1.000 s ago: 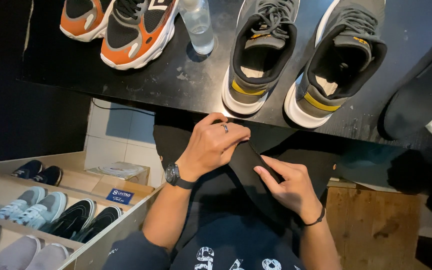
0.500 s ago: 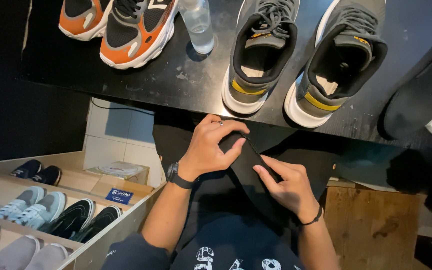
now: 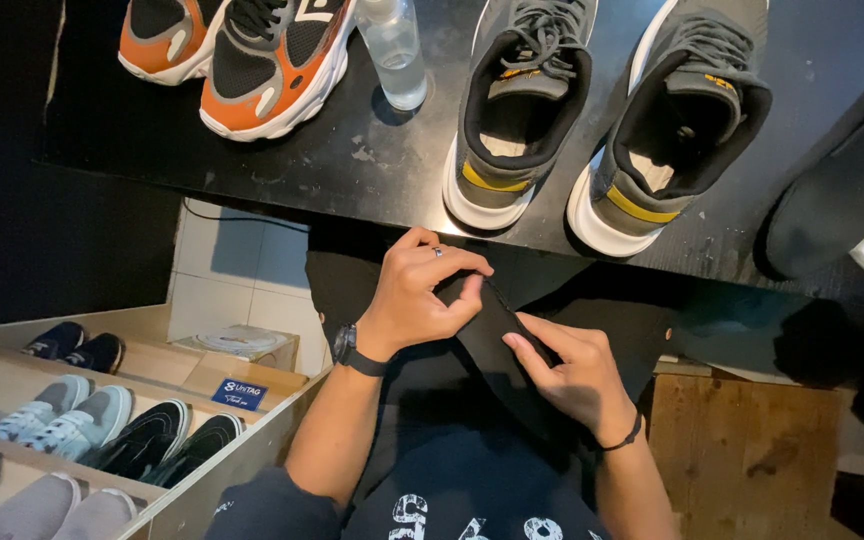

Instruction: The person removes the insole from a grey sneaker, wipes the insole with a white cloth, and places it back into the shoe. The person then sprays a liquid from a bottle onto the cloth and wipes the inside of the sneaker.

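I have the left hand curled over the upper end of a flat black insole, thumb and fingers pinched together on its edge, while the right hand lies along the lower part with the fingers laid flat and close together, pressing the piece rather than gripping it. In my judgement the step goes best if I keep the pinch near the tip, hold the lower part steady with the flat fingers, and bend gently so the thin material does not crease. The insole sits in front of my chest, just below the edge of the black table, apart from the shoes above it. It looks dark, thin and pliable, tapering toward the pinched end; its surface detail is lost against my dark clothing. On the table stand a pair of grey sneakers with yellow heel stripes, orange sneakers and a clear bottle. A wooden rack to the left holds more shoes.
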